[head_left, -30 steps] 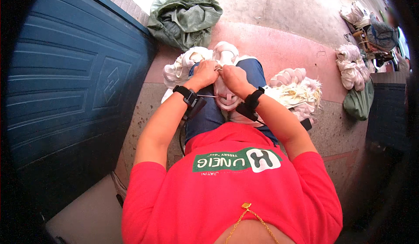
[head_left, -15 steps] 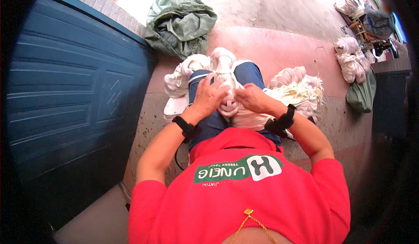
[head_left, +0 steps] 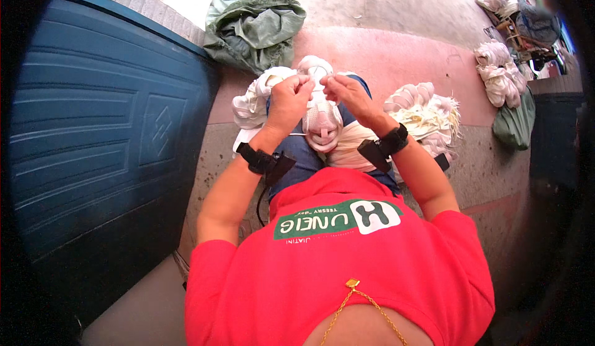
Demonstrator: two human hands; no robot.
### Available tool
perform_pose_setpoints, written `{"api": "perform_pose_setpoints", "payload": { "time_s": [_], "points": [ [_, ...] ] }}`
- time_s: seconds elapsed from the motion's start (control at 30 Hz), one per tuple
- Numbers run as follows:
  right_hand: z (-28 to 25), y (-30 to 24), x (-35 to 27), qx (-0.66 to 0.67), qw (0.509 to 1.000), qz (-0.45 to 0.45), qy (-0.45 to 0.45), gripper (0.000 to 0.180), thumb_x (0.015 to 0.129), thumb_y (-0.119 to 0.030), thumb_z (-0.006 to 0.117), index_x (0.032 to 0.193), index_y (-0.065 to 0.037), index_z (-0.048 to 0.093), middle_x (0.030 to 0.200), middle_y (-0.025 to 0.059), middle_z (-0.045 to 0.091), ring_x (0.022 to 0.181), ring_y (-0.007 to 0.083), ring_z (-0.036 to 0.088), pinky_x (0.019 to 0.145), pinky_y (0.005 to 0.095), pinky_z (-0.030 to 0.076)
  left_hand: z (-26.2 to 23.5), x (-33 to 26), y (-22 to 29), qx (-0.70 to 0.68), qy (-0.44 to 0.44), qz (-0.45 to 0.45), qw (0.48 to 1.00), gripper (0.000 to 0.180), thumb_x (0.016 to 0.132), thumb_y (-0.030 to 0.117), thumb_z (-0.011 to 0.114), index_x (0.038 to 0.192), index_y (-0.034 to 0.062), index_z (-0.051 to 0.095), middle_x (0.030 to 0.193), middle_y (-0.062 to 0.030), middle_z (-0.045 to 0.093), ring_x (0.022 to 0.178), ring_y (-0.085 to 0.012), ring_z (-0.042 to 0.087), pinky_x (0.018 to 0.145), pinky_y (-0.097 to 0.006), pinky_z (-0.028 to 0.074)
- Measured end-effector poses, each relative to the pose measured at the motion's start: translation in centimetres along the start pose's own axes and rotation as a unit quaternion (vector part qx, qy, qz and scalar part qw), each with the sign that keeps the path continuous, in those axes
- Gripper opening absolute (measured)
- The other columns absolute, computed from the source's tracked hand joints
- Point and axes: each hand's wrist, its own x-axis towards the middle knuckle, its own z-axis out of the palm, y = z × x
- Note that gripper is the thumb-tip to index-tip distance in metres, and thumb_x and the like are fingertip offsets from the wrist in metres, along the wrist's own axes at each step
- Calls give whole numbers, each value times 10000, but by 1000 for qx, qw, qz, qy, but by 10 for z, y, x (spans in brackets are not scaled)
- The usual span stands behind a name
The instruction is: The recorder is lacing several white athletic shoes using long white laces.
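Observation:
A white and pale pink sneaker (head_left: pixel 322 123) rests on my lap between my thighs, its heel end toward me. Over its laced part, my left hand (head_left: pixel 291 101) is closed in a pinch on a white shoelace. My right hand (head_left: pixel 352 97) faces it across the shoe, thumb and fingers pinched together on the lace too. Only short bits of lace show between the fingertips; the rest is hidden by my hands. More white shoes (head_left: pixel 251 107) lie beside my left knee, and a bundle of pale shoes with cream strips (head_left: pixel 424 113) lies by my right leg.
A crumpled green sack (head_left: pixel 254 27) stands ahead to the left. Close on my left is a blue panelled door (head_left: pixel 93 110). Farther right are bundled pale shoes (head_left: pixel 499 76) on a green bag (head_left: pixel 515 120), and another person (head_left: pixel 538 24) sits beyond.
Both hands have moved forward from the near end of the sneaker and risen above its laced part. More of the sneaker's near end now shows.

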Motion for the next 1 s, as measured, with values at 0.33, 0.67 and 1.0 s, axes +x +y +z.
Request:
{"api": "perform_pose_setpoints", "payload": {
  "time_s": [0.33, 0.67, 1.0],
  "points": [
    [20, -13, -2, 58, 997, -7, -44, 339, 886, -274, 459, 1021, 20, 561, 921, 34, 582, 784, 62, 482, 724, 216, 399, 4, -8, -24, 32, 3, -12, 999, 199, 809, 169, 557, 802, -23, 607, 653, -113, 609, 582, -128, 565, 527, -273, 428],
    [12, -28, 8, 56, 993, -92, 38, 256, 895, -230, 441, 914, -11, 573, 806, 59, 614, 748, 103, 548, 725, 248, 424, -18, 37, -59, 265, -16, 188, 946, 139, 757, 141, 547, 815, 55, 640, 752, -132, 600, 740, -277, 562, 665, -361, 418],
    [-1, -107, -3, 22, 980, -191, 50, 232, 874, -211, 477, 866, -1, 575, 607, 46, 564, 566, 107, 539, 551, 224, 434, -12, 67, -65, 542, -179, 247, 783, 129, 703, 166, 560, 620, 67, 563, 728, -141, 565, 686, -315, 557, 588, -415, 458]
  ]
}}
